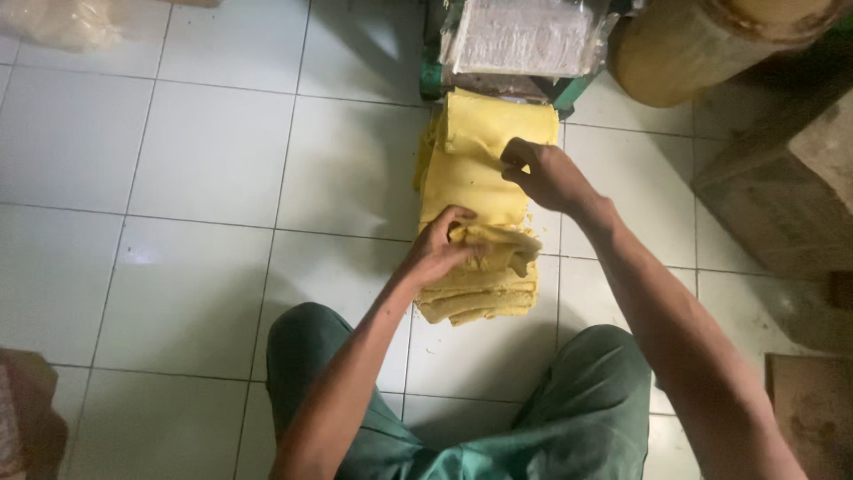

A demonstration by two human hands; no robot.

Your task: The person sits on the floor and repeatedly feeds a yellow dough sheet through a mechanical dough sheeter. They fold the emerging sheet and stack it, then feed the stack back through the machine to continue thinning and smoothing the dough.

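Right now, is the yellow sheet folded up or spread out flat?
Folded. The yellow sheet lies in stacked layers on the floor tiles, the left hand gripping a crumpled fold, the right hand pinching its upper part.

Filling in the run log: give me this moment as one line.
left hand: gripping folded yellow sheet stack | right hand: pinching yellow sheet | green machine behind | floor: white tile

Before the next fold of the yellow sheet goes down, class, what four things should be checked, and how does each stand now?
1. Left hand grips the folded yellow sheet: ok.
2. Right hand pinches the sheet's upper part: ok.
3. Folded stack lies squarely layered: not ok, the front edges are uneven.
4. Sheet runs free from the green-framed machine: cannot tell, the exit is in shadow.
5. Tiled floor beside the stack is bare: ok.
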